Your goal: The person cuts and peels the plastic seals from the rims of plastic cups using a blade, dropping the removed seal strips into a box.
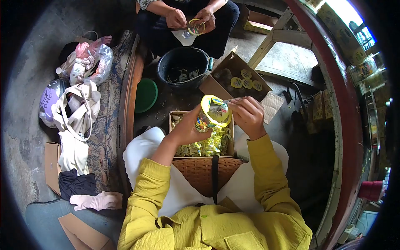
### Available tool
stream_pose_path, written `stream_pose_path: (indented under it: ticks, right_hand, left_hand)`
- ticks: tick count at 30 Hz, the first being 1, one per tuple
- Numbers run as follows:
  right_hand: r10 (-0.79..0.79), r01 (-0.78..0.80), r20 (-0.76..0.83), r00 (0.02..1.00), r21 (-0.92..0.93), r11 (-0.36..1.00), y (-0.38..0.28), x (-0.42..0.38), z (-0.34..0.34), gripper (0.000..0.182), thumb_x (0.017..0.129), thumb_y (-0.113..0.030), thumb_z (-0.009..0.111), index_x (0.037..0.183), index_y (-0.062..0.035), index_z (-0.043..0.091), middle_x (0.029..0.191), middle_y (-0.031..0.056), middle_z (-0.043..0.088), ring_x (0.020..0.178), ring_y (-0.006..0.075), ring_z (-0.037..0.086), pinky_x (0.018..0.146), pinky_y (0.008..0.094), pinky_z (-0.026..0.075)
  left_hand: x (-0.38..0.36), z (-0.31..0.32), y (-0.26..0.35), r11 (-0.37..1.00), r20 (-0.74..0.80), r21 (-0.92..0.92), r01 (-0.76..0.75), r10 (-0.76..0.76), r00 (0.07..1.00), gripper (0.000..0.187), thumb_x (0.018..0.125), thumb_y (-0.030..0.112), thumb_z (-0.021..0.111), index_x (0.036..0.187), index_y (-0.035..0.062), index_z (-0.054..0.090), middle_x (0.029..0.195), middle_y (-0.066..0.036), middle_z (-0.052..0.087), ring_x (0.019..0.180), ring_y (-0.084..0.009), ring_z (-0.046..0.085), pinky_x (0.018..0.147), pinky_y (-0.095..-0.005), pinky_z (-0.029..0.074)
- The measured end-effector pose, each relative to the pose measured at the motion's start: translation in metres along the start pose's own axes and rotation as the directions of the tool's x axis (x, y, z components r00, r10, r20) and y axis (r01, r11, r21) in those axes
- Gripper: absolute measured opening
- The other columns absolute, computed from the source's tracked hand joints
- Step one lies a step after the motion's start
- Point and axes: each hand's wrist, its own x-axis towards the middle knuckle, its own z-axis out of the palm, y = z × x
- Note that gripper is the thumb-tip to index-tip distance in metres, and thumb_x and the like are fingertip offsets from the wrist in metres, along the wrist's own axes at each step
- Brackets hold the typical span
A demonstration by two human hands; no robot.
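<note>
My left hand (pixel 188 130) is wrapped round a clear plastic jar with a yellow rim (pixel 207 104), tilted so that its open mouth faces up. Small colourful pieces show low in the jar, too small to name. At the rim's right side my right hand (pixel 248 113) has its fingers pinched together; whether they grip the rim or something small is hidden. Just below both hands, a cardboard box (pixel 171 121) filled with small yellow-wrapped packets (pixel 208 146) rests in front of me, against a brown woven basket (pixel 200 173).
Ahead stands a black bucket (pixel 160 75) beside a green lid (pixel 146 96). A cardboard box (pixel 264 85) holds several yellow-topped jars (pixel 246 83). Across from me, another person's hands (pixel 177 18) hold a yellow ring-shaped rim (pixel 196 26). Bags (pixel 77 108) and a helmet (pixel 51 102) lie left.
</note>
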Motion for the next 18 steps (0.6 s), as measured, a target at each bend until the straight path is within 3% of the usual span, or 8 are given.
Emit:
stream_pose_path:
  ticks: [8,11,18]
  right_hand:
    - [-0.026,0.026,0.038,0.999,0.012,1.0,-0.003,0.005,-0.007,0.021,0.056,0.007,0.067,0.072,-0.0049,0.063,0.068,0.0027,0.059,0.063,0.0168,0.059,0.058,0.0269,0.05]
    - [-0.062,0.063,0.039,0.997,-0.031,0.998,-0.006,0.008,-0.012,0.021,0.055,0.001,0.063,0.075,-0.0064,0.064,0.073,0.0014,0.059,0.067,0.0148,0.059,0.059,0.0272,0.05]
    - [-0.096,0.096,0.008,0.995,-0.019,0.995,-0.008,0.009,-0.014,0.021,0.055,0.0,0.065,0.075,-0.0059,0.065,0.073,0.0012,0.059,0.069,0.0149,0.06,0.061,0.0273,0.051]
  left_hand:
    - [0.002,-0.011,0.004,1.0,0.078,-0.02,0.014,-0.012,0.997,0.064,0.063,0.012,0.069,0.121,0.0026,0.043,0.097,-0.013,0.06,0.088,-0.0199,0.056,0.081,-0.0296,0.042]
    - [-0.001,-0.013,0.01,0.998,0.048,0.055,-0.014,0.011,0.999,0.06,0.063,0.011,0.069,0.117,0.0016,0.046,0.099,-0.014,0.06,0.091,-0.0215,0.057,0.082,-0.0301,0.043]
    - [-0.007,-0.013,0.012,0.996,0.126,0.006,0.094,-0.094,0.988,0.061,0.063,0.013,0.07,0.118,0.0017,0.045,0.102,-0.012,0.06,0.095,-0.0191,0.056,0.084,-0.0298,0.042]
